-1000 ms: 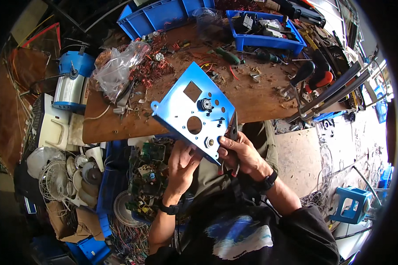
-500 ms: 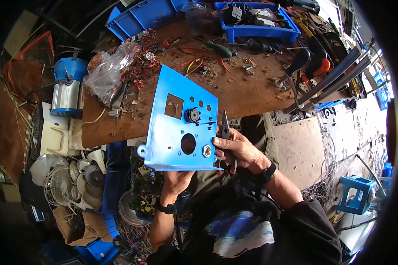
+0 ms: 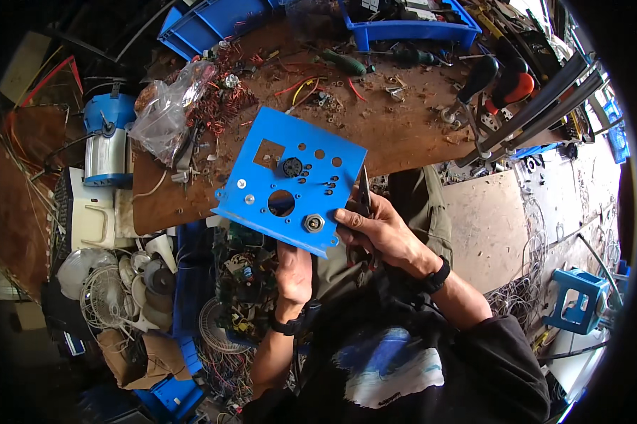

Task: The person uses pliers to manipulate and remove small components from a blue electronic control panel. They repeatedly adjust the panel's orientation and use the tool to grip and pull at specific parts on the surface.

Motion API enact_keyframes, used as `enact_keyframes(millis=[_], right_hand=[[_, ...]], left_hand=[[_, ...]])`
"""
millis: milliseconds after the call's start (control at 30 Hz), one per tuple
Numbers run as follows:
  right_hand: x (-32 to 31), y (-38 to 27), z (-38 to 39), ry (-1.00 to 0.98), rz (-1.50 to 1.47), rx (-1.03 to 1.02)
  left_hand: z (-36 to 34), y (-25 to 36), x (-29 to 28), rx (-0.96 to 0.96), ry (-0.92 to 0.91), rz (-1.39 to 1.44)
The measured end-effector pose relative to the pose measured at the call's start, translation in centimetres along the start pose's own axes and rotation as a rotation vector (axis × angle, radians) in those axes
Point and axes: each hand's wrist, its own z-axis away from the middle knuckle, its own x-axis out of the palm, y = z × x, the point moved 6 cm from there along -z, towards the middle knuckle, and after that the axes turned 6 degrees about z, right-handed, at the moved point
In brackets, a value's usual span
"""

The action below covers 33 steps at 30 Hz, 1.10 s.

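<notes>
A blue metal panel (image 3: 251,230) is held tilted over my lap, in front of the bench edge. It has a square cutout, a large round hole and smaller holes. A black round socket (image 3: 292,167) sits near its middle, and a silver hex-nut fitting (image 3: 313,223) near its lower right corner. From below, my left hand (image 3: 294,275) supports the panel; its fingers are hidden behind it. My right hand (image 3: 378,230) grips a pair of pliers (image 3: 364,192), jaws pointing up, and its thumb presses on the panel's right edge.
On the brown workbench (image 3: 403,138) lie copper wire scraps, a clear plastic bag (image 3: 164,120), screwdrivers (image 3: 343,62) and small hardware. Blue bins (image 3: 417,35) stand at the back. Fan parts (image 3: 110,290) and a cardboard box (image 3: 142,360) are at left. A blue stool (image 3: 576,300) stands right.
The panel has been turned clockwise and tipped so its face shows flatter to me. My left hand has shifted slightly right and up beneath it. The pliers remain in my right hand.
</notes>
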Motion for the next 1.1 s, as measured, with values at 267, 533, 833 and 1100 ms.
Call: enact_keyframes(millis=[267,533,833,1100], right_hand=[[-0.7,0.6,0.5,0.042,-0.006,0.005],[-1.4,1.7,0.5,0.014,-0.012,0.054],[-1.1,3.0,0.6,-0.062,-0.382,0.123],[-1.0,3.8,0.3,-0.077,-0.502,0.138]], left_hand=[[-0.6,0.5,1.6,-0.086,0.021,-0.342],[-0.8,0.6,1.8,-0.065,-0.068,-0.402],[-0.6,1.1,1.2,0.2,-0.36,-1.002],[-1.6,0.0,2.0,0.084,-0.26,-0.848]])
